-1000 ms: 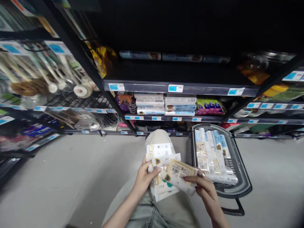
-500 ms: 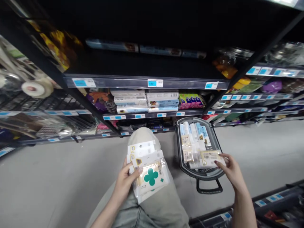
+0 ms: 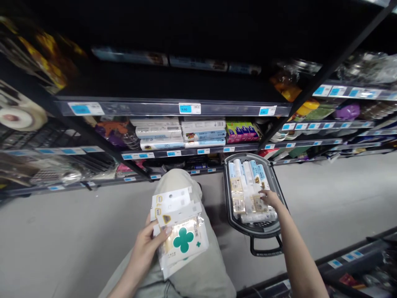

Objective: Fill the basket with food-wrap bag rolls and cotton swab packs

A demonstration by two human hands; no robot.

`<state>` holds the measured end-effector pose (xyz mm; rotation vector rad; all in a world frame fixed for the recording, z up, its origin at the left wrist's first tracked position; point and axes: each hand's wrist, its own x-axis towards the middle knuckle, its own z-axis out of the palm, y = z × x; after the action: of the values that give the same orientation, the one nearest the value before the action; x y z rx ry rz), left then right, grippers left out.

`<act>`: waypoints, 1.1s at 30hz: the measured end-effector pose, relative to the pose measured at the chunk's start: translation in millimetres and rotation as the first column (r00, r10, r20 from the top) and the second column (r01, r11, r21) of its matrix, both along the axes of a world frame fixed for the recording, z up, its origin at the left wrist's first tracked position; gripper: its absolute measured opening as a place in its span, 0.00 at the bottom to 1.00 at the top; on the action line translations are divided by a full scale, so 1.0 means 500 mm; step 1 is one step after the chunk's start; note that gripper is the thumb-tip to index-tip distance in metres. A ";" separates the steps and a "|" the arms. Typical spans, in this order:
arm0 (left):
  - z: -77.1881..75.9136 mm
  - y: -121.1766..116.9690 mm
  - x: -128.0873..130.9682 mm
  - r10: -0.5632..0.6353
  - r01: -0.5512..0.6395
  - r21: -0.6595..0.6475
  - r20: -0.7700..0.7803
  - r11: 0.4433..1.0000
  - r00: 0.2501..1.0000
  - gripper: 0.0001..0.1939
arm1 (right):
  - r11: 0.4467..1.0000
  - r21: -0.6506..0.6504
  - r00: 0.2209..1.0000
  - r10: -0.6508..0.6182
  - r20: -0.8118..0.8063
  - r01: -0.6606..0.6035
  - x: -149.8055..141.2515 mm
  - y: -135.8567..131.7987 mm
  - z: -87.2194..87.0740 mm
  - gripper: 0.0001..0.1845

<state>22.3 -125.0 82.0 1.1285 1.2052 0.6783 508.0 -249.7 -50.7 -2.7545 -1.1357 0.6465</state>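
My left hand (image 3: 151, 244) is closed around several flat clear-plastic packets (image 3: 182, 240) with white header cards, held over my bent knee. The front packet bears a green four-leaf clover. My right hand (image 3: 271, 199) reaches into a dark grey shopping basket (image 3: 228, 203) on the floor. Its fingertips pinch the edge of a similar small packet (image 3: 258, 203), which lies on the basket's contents. Beside it are more small packets (image 3: 238, 203) and several white and blue plastic-wrapped rolls (image 3: 248, 171).
Ahead stands a black shelf unit with a price-tagged edge (image 3: 133, 108). Stacked wrapped rolls (image 3: 161, 132) and green-and-purple boxes (image 3: 242, 130) fill a lower shelf. The basket's handle (image 3: 266, 251) points toward me. Another shelf edge (image 3: 344, 260) is at lower right.
My right hand has moved left and farther into the basket, and the packet in it now lies upright beside the others. My left hand still holds its packets. The view has shifted slightly.
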 end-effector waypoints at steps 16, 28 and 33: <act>0.000 0.003 0.001 -0.015 0.015 -0.004 -0.026 1.000 1.000 0.16 | 0.973 0.153 0.985 -0.161 -0.068 0.170 -0.087 -0.004 -0.026 0.14; 0.000 0.001 0.000 -0.025 0.026 0.050 -0.022 0.998 0.999 0.14 | 0.825 0.553 0.775 0.274 -0.569 0.114 -0.539 0.034 0.306 0.21; 0.013 -0.001 0.012 -0.016 0.014 0.074 0.022 0.997 1.000 0.16 | 0.862 0.486 0.711 0.248 -0.657 0.148 -0.637 0.053 0.334 0.15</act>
<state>28.3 -125.6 88.6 1.1877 1.1595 0.7276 189.5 -223.0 116.3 -1.7555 -0.9898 1.0911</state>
